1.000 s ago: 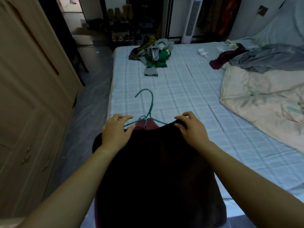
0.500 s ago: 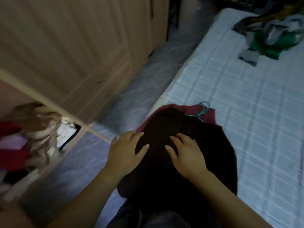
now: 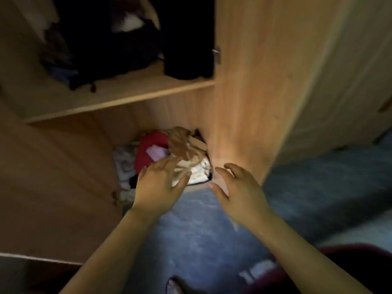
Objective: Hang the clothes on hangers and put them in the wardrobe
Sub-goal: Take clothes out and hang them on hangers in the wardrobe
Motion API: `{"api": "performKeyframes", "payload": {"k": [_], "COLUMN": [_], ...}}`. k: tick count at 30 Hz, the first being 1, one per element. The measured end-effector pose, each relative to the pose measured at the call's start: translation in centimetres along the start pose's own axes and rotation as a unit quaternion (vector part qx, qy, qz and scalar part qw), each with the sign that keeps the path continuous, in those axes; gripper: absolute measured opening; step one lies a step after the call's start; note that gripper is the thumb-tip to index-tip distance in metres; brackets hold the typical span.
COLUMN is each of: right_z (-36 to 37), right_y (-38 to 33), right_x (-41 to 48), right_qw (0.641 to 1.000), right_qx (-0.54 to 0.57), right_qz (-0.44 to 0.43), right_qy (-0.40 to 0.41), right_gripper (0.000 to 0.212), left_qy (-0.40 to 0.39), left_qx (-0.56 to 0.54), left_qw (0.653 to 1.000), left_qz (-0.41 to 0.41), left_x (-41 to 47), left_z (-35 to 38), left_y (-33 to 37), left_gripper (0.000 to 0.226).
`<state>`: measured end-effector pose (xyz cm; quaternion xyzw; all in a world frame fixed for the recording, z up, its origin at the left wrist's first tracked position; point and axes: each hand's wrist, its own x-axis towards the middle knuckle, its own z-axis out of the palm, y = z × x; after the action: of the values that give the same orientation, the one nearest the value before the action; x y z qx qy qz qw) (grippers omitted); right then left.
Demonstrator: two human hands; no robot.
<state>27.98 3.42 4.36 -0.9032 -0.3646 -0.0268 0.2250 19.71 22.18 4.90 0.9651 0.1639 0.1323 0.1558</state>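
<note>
My left hand (image 3: 158, 185) hovers empty over the heap (image 3: 169, 158) on the wardrobe (image 3: 254, 81) floor; my right hand (image 3: 237, 187) is empty too. The dark garment (image 3: 350, 270) (bottom right) could slip off unheld.

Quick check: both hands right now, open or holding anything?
Left hand: open, fingers spread, holding nothing.
Right hand: open, fingers spread, holding nothing.

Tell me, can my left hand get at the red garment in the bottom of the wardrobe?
Probably yes: the left hand is empty, fingers spread, right before the red garment, with the compartment open and nothing between.
</note>
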Motion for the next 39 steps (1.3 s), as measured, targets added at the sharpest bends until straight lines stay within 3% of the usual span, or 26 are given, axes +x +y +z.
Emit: {"api": "performKeyframes", "payload": {"k": [8, 16, 24, 31, 35, 39], "right_z": [-2.2, -9.7, -17.6, -24.9, -30.5, -36.9], "right_y": [-18.4, -30.4, -36.4, -40.3, -42.9, -45.3], "right_x": [21.9, 40.3, 58.6, 72.0, 77.3, 80.3], "right_qw": [0.977, 0.927, 0.879, 0.827, 0.801, 0.775], "right_qx": [0.021, 0.024, -0.031, -0.084, -0.149, -0.205], "right_qz": [-0.160, -0.273, -0.335, -0.365, -0.349, -0.304], "right_qy": [0.137, 0.255, 0.338, 0.420, 0.463, 0.515], "right_gripper": [0.057, 0.049, 0.049, 0.050, 0.043, 0.045], "left_qy": [0.157, 0.259, 0.350, 0.408, 0.438, 0.470], "left_qx": [0.118, 0.089, 0.086, 0.090, 0.123, 0.124], "left_qw": [0.980, 0.962, 0.930, 0.901, 0.881, 0.861], "left_qz": [-0.034, 0.004, 0.073, 0.115, 0.130, 0.152], "left_x": [10.3, 23.1, 39.3, 52.4, 58.5, 63.5], "left_z": [-18.7, -32.8, -44.2, -52.8, -57.5, -62.2], "left_y": [-14.6, -23.0, -27.9, -30.3, -30.2, -28.7], "left_gripper": [0.073, 0.066, 0.051, 0.063, 0.051, 0.059]}}
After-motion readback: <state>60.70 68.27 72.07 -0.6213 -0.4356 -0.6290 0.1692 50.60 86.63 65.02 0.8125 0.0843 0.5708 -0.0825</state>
